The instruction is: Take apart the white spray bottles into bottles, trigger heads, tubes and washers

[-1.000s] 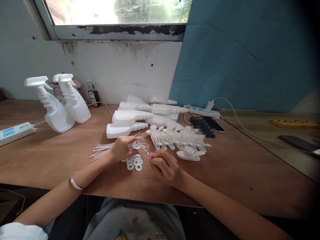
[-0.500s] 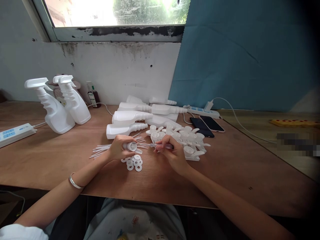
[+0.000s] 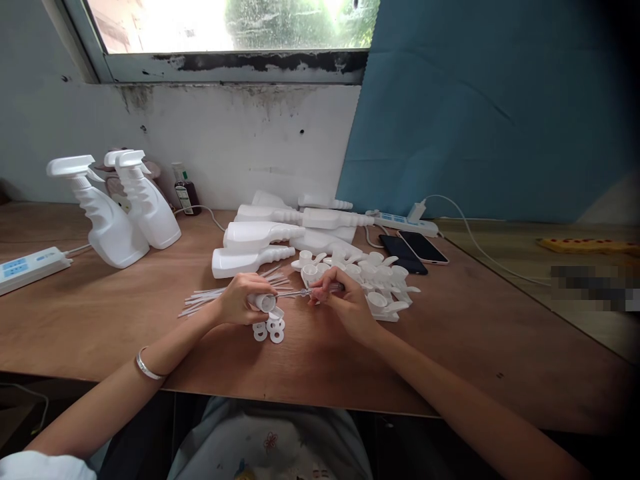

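My left hand (image 3: 241,300) is closed around a white spray trigger head (image 3: 265,303), its round collar facing right and toward me. In my right hand (image 3: 341,301) is a screwdriver (image 3: 303,292), held by its handle; the thin metal shaft points left and its tip reaches the collar's rim. Whether the tip is inside the collar I cannot tell. Several flat white washers (image 3: 277,336) lie just below my left hand. Behind that hand, thin white tubes (image 3: 200,300) are strewn on the table. A cluster of white trigger heads (image 3: 377,303) stands just beyond my right hand.
White bottles (image 3: 260,233) lie in a pile at the back. Two assembled spray bottles (image 3: 117,230) stand at the left near a power strip (image 3: 35,267) and a small dark bottle (image 3: 187,193). Two phones (image 3: 423,247) and another power strip (image 3: 405,223) are at the back right.
My left hand has tilted the trigger head slightly, turning its collar more toward me and lower over the washers. The screwdriver has shifted a little left, its tip now at the collar's rim.
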Demonstrator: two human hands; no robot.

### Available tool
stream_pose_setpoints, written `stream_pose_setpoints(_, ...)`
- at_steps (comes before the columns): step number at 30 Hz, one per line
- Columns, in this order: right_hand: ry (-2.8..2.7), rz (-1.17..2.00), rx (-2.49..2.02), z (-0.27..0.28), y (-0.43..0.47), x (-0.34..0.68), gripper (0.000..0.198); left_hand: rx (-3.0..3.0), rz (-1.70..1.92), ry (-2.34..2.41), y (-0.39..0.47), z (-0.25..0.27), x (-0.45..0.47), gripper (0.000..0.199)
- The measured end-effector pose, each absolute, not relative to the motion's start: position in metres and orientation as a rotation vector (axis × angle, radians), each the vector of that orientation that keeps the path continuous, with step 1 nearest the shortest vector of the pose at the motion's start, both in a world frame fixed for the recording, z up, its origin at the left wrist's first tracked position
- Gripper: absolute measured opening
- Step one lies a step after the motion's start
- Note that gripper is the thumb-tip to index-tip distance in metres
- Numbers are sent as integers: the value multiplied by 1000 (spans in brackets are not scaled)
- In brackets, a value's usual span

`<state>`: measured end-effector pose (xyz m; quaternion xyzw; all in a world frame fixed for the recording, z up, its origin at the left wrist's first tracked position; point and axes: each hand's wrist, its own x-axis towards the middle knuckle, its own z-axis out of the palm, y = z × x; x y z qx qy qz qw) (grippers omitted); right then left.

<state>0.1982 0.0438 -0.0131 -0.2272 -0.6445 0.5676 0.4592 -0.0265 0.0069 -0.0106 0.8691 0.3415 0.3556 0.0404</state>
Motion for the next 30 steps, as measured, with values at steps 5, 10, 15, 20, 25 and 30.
stream_pose_setpoints(5,-1481,1589,-591,-14,47,195,28,2769,1007,1001,10,-13,-26,17)
stream_pose_setpoints(10,-1498,1420,-641,-15,44,193,28,2934,955,1236,13,-11,-30,20)
stream_pose_setpoints(15,-1513,1297,-684,-13,39,193,28,2889,939,1681,10,-6,-31,30)
stream_pose_setpoints(20,-1560,1406,-658,-16,32,190,28,2482,1205,1947,11,1,-31,26)
stream_pose_setpoints(25,-1594,1528,-634,-26,26,184,29,2117,1309,1854,21,24,-22,35)
stream_pose_setpoints(30,-1703,1399,-701,-28,24,183,27,2124,1209,1724,40,52,17,44)
